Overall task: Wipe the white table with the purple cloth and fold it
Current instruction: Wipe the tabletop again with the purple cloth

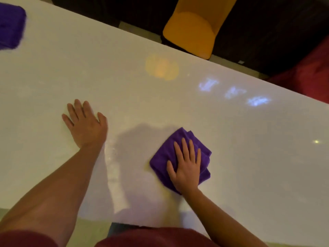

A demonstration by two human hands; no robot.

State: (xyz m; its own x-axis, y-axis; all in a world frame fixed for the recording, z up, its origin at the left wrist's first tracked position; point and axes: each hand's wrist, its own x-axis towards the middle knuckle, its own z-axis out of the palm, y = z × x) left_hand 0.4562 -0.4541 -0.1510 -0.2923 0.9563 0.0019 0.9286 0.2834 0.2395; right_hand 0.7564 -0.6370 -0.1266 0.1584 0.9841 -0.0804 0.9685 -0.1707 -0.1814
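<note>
A bunched purple cloth (165, 154) lies on the glossy white table (249, 157), a little right of centre near the front edge. My right hand (186, 165) presses flat on top of it, fingers spread, covering its right half. My left hand (85, 122) rests flat on the bare table to the left, palm down, fingers apart, holding nothing. About a forearm's length separates the two hands.
A second purple cloth (10, 25) lies folded at the far left corner of the table. An orange chair (194, 31) stands beyond the table's far edge. A dark red seat (306, 75) sits at the far right. Light reflections glint on the tabletop.
</note>
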